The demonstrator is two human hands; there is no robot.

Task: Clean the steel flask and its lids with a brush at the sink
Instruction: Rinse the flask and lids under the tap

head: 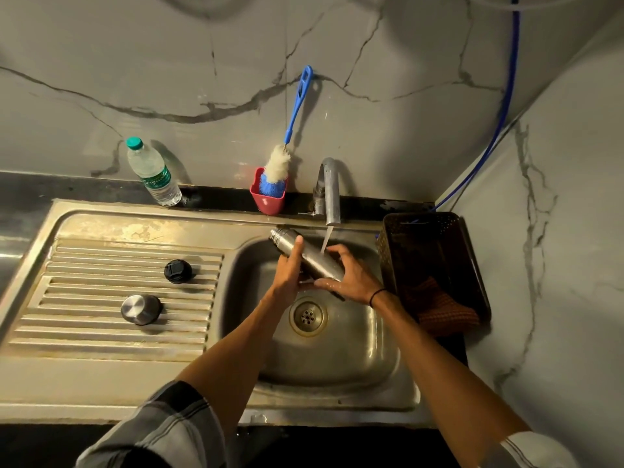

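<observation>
Held the steel flask [309,256] tilted over the sink [337,352], mouth up-left, so the tap [329,194] stream struck its body, probably for a rinse. My left hand [287,276] wrapped it from beneath, thumb over the top. My right hand [347,273] cupped the lower end, fingers curled on the steel. Both lids, black [178,271] and steel [141,309], sat on the drainboard, out of the water. Brush [280,167] stood untouched in its red cup [268,201].

two lids [178,271] on drainboard [101,336] left of sink [337,359], brush [277,170] behind
</observation>
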